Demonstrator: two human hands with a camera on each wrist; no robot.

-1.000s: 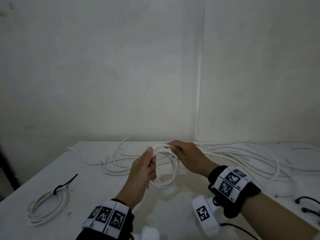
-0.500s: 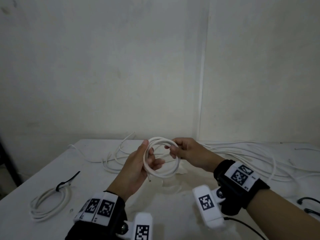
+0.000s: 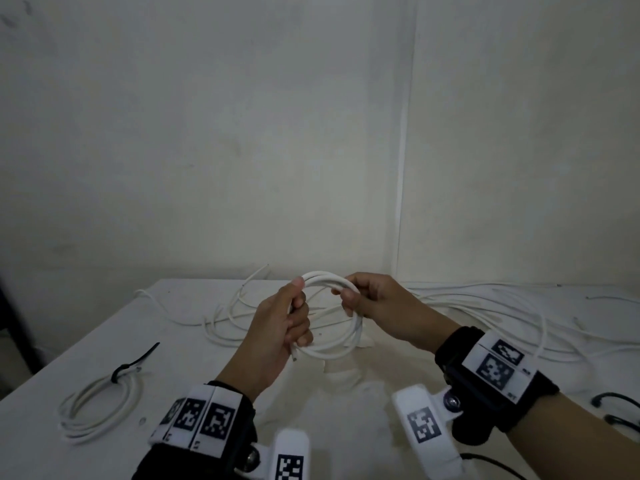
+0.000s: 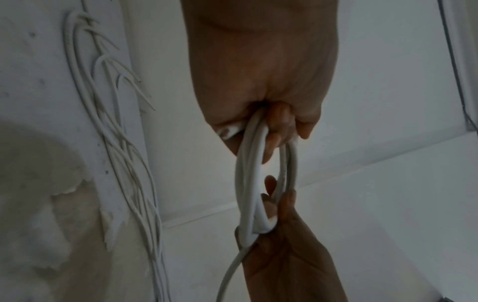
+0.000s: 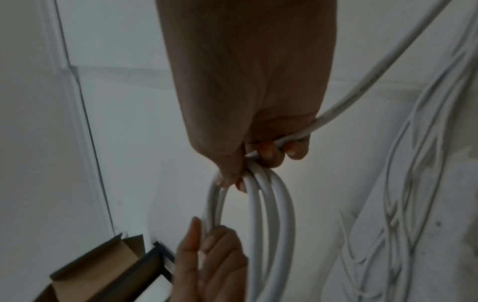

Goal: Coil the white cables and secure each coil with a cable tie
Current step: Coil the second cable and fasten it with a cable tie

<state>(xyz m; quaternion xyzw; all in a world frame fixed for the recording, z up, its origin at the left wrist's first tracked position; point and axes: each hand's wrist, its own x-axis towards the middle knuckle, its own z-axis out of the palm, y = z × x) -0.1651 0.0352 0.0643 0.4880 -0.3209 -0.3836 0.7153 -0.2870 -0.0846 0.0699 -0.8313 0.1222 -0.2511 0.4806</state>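
A small coil of white cable (image 3: 341,349) is held up above the white table (image 3: 104,337) between both hands. My left hand (image 3: 294,317) grips the coil's left side, fingers curled round the strands (image 4: 249,147). My right hand (image 3: 360,299) pinches the coil's upper right side (image 5: 261,183), and a loose stretch of cable (image 5: 388,61) runs out from under its fingers. A finished coil (image 3: 100,407) bound with a black cable tie (image 3: 133,363) lies at the table's left.
Several loose white cables (image 3: 485,306) sprawl across the back and right of the table. Black cable ties (image 3: 613,407) lie at the right edge. White walls meet in a corner behind. A cardboard box (image 5: 98,271) shows low in the right wrist view.
Both hands have lifted the coil higher off the table. The coil has turned more upright and its loops are drawn tighter together.
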